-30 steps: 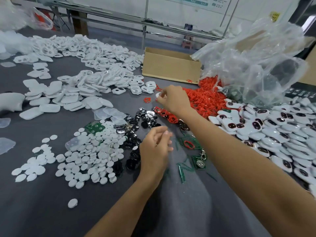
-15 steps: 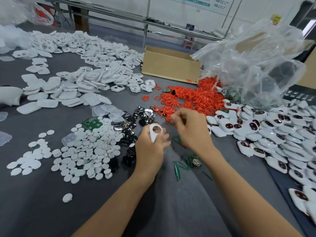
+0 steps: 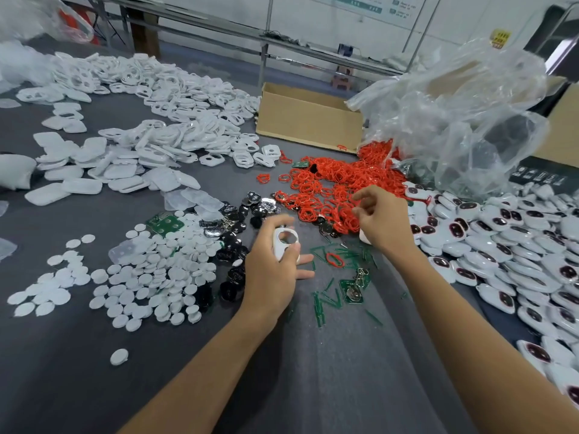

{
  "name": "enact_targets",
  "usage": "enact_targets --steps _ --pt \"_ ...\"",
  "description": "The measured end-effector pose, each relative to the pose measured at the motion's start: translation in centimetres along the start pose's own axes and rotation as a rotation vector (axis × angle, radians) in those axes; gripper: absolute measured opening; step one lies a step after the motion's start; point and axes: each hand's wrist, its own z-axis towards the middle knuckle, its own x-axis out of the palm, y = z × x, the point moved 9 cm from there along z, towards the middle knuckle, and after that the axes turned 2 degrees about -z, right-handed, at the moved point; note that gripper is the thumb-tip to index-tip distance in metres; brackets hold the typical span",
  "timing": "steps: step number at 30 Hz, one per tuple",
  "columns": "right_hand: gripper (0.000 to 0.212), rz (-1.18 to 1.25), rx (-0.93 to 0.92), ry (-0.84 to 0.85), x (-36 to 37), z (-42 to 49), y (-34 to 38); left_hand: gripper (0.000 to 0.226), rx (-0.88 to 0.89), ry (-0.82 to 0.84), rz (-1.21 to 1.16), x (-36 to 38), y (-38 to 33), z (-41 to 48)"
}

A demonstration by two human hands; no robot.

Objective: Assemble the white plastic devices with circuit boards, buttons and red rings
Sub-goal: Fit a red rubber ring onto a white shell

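Left hand point(image 3: 272, 274) grips a white shell point(image 3: 283, 243) with a round hole, thumb on its near side, fingers wrapped behind. It is held just above the grey surface point(image 3: 344, 371), near centre.

Right hand point(image 3: 386, 221) sits at the near edge of the red rings point(image 3: 329, 189), fingers curled down toward the pile. Cannot tell if it pinches a ring or holds nothing. A small white piece point(image 3: 363, 238) shows just under its palm.

One loose red ring point(image 3: 334, 260) lies between the two hands, on scattered green strips point(image 3: 322, 303). A green circuit board point(image 3: 352, 291) with a round metal cell lies just nearer than that; another board point(image 3: 164, 222) sits at the far edge of the white round buttons point(image 3: 150, 277), left of the left hand.

Black and silver parts point(image 3: 238, 220) lie between buttons and rings. Empty white shells point(image 3: 163, 136) are heaped at far left; finished devices with dark windows point(image 3: 501, 239) are heaped at right.

Behind the rings are a cardboard box point(image 3: 307, 120) and a crumpled clear plastic bag point(image 3: 470, 120), the bag touching the ring pile.
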Motion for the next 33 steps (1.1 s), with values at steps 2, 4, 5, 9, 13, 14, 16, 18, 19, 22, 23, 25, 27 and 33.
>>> enact_targets --steps 2,4,5,9,13,14,16,18,19,22,23,25,27,33 --pt "0.011 0.045 -0.004 -0.019 -1.2 -0.8 0.5 0.028 -0.017 0.022 0.043 0.2 0.1 -0.1" --pt "0.010 0.113 -0.005 -0.017 -2.0 -2.0 1.2 0.021 -0.039 0.045 0.019 0.4 0.3 -0.3" --pt "0.010 0.159 -0.005 -0.009 -2.3 -2.8 1.6 0.017 -0.044 0.052 0.002 0.5 0.3 -0.3" --pt "0.012 0.232 -0.085 -0.043 -2.9 -6.7 4.2 0.012 -0.036 0.069 -0.038 0.9 0.0 -0.7" --pt "0.013 0.193 -0.213 -0.142 -2.8 -9.6 6.4 0.013 0.001 0.091 -0.015 1.6 -0.2 -1.1" --pt "0.015 0.204 -0.220 -0.152 -2.8 -9.8 6.7 0.010 0.015 0.088 -0.007 1.6 -0.2 -1.1" --pt "0.017 0.247 -0.214 -0.169 -2.7 -9.9 6.8 0.007 0.037 0.070 0.005 1.4 -0.3 -1.0" --pt "0.018 0.328 -0.145 -0.149 -2.5 -9.8 6.2 0.008 0.052 0.054 0.013 1.2 -0.4 -0.8" --pt "0.019 0.380 -0.084 -0.115 -2.2 -9.7 5.8 0.009 0.059 0.052 0.023 1.2 -0.5 -0.8" --pt "0.020 0.572 0.074 0.006 -0.9 -9.6 4.5 0.011 0.104 0.059 0.084 1.4 -0.8 -0.8" --pt "0.020 0.630 0.112 0.032 -0.7 -9.6 4.1 0.011 0.122 0.061 0.104 1.4 -1.0 -0.8" --pt "0.020 0.708 0.169 0.069 -0.4 -9.5 3.6 0.012 0.150 0.064 0.134 1.4 -1.1 -0.8" --pt "0.020 0.758 0.190 0.095 -0.3 -9.4 3.3 0.011 0.150 0.059 0.147 1.4 -1.1 -0.8" --pt "0.025 0.865 0.151 0.108 -0.7 -9.3 3.3 0.014 -0.002 0.034 0.002 1.1 0.0 -0.5"
